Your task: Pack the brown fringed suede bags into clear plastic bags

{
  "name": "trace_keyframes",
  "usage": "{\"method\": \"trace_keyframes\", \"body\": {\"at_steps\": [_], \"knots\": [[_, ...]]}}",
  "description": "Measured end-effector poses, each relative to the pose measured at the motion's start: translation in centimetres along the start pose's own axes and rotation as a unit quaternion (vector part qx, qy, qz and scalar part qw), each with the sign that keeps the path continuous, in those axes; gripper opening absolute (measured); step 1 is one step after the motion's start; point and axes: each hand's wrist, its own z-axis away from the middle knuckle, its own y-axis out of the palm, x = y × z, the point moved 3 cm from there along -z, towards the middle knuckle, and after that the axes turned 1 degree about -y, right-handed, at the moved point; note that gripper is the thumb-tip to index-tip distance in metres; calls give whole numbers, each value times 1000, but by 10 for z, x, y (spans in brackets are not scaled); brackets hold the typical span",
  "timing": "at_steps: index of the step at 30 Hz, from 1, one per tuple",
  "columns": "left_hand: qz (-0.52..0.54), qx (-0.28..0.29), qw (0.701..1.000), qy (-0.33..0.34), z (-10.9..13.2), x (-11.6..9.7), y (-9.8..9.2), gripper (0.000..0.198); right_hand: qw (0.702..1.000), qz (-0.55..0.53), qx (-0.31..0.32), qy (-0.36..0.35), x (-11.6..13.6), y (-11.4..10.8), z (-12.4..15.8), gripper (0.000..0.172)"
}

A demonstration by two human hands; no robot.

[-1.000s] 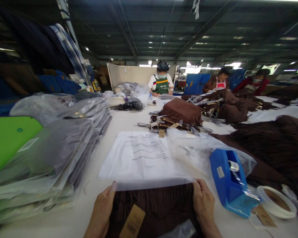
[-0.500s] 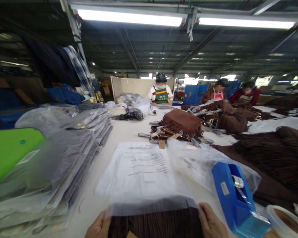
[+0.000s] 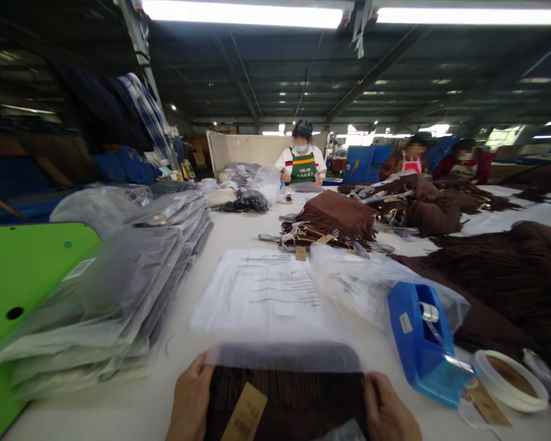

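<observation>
A dark brown fringed bag [image 3: 303, 398] lies flat in front of me at the bottom of the view. My left hand [image 3: 190, 395] grips its left edge, and my right hand [image 3: 388, 407] grips the right edge, thumbs on top. Translucent plastic [image 3: 282, 358] covers the bag's far end. A tan cardboard tag [image 3: 245, 413] with a barcode rests on the fringe. The near end of the bag is cut off by the frame. Just beyond it, clear plastic bags with printed text [image 3: 266, 291] lie on the white table [image 3: 174, 355].
At left, stacked grey bags in plastic [image 3: 114, 294] stand beside a green board [image 3: 9, 275]. A blue tape dispenser [image 3: 422, 343] and a white round container [image 3: 509, 380] sit at right. Brown fringed bags [image 3: 335, 214] are piled farther back. Co-workers [image 3: 303, 159] are across the table.
The brown bag and both hands now show higher in the view, and more of the tag is visible. Both hands still hold the bag's sides. The view has shifted slightly.
</observation>
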Motion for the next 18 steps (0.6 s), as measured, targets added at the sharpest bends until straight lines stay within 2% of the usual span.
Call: {"method": "trace_keyframes", "body": {"at_steps": [2,4,8,11,18], "knots": [[41,28,999,13,5,-1,-1,55,999,33,10,-2,-2,-2,-1,27],[40,32,998,18,8,0,-4,53,998,54,5,9,-1,-4,0,26],[-34,-20,998,50,13,2,-13,56,994,94,22,58,6,-9,4,22],[-114,-36,992,43,17,5,-18,59,988,123,39,82,10,-12,5,21],[-237,-12,965,114,15,46,-36,55,987,142,26,72,15,-12,7,17]]}}
